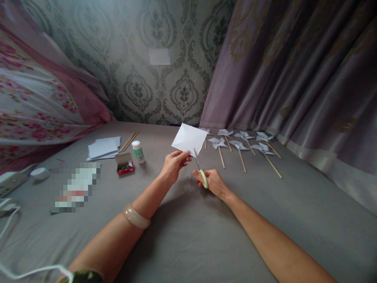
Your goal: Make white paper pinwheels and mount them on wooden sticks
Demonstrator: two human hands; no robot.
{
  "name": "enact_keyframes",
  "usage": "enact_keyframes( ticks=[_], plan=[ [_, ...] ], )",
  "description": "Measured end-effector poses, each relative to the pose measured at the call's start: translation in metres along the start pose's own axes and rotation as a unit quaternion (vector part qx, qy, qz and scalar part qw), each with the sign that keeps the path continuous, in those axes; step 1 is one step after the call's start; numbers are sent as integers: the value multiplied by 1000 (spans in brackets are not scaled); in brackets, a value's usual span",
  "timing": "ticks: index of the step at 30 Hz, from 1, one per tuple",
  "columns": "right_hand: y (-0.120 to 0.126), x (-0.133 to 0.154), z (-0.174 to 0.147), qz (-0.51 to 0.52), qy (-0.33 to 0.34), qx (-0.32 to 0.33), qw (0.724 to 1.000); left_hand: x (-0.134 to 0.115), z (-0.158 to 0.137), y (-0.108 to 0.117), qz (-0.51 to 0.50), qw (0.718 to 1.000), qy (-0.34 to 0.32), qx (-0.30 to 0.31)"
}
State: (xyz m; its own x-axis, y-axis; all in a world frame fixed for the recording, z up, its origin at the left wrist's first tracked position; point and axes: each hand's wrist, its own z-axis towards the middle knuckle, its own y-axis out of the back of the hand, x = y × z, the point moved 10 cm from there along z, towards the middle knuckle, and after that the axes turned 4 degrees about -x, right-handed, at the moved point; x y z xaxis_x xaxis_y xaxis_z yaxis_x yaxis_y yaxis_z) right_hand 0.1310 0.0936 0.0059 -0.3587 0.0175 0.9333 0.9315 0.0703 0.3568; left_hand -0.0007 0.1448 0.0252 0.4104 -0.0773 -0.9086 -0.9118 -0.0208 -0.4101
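Observation:
A square sheet of white paper [188, 137] with faint crease lines is held up over the grey cloth by my left hand [174, 163], which pinches its near edge. My right hand [210, 181] is closed around the pale green handles of a pair of scissors [203, 179]. The scissor blades point away from me and meet the paper's near right corner, just right of my left fingers. How far the blades are parted is hard to make out.
Several white paper pinwheels [238, 146] on sticks lie at the back right. On the left are a paper stack [103, 148], thin wooden sticks [129, 141], a white-capped bottle [138, 152], a small red box [125, 165] of little metal pieces, and a power strip [13, 182] with a white cable.

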Motion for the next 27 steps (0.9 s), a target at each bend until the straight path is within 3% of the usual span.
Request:
enact_keyframes(
  ticks=[27],
  plan=[
    [5,1,-1,-14,17,-32,999,-1,1,1,7,1000,-13,-4]
  ],
)
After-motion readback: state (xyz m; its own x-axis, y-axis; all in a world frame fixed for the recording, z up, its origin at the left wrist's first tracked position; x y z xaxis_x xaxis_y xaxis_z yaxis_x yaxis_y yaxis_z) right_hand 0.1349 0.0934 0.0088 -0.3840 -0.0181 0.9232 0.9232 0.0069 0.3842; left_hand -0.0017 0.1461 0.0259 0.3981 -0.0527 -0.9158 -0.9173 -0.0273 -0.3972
